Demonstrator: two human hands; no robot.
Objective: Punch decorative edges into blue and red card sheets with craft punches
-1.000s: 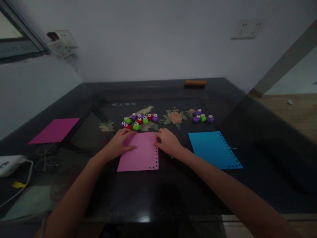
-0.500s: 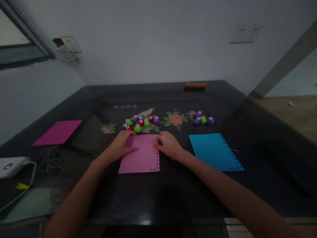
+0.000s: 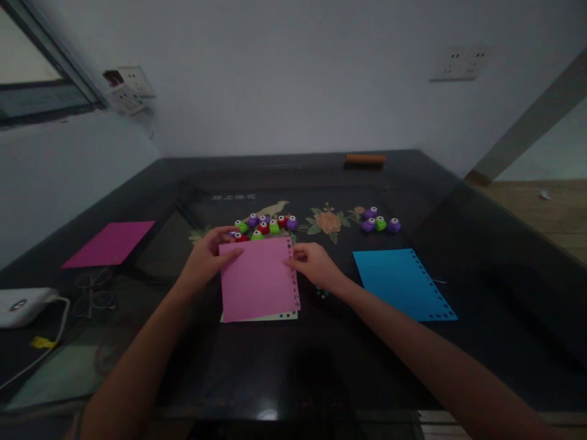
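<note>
Pink square paper sheet (image 3: pixel 257 278), punched with a row of small holes along its right and lower edges: raised at its far edge off the dark glass-topped desk (image 3: pixel 458 256), near edge resting on it over a pale strip that may be a second sheet or its own underside; which, cannot be told.

Left hand (image 3: pixel 206 260): grip closed on the sheet's upper left corner, fingers over the top.

Right hand (image 3: pixel 314 264): fingertips pinching the right, punched edge.

Handling note: judged best to keep both pinches light and level, so the thin sheet neither creases nor tears at the holes, and to lift it well apart from the punches behind.

Blue rectangular paper sheet (image 3: pixel 398 282): flat to the right, likewise perforated.

Magenta paper sheet (image 3: pixel 110 243): flat, far left.

Cluster of small green, red and purple plastic craft punches (image 3: pixel 266 225): just behind the pink sheet, some hidden by it and by the left hand; count uncertain.

Second, smaller group of punches (image 3: pixel 380 224): further right.

Small scraps by the right wrist: too dim to identify.
</note>
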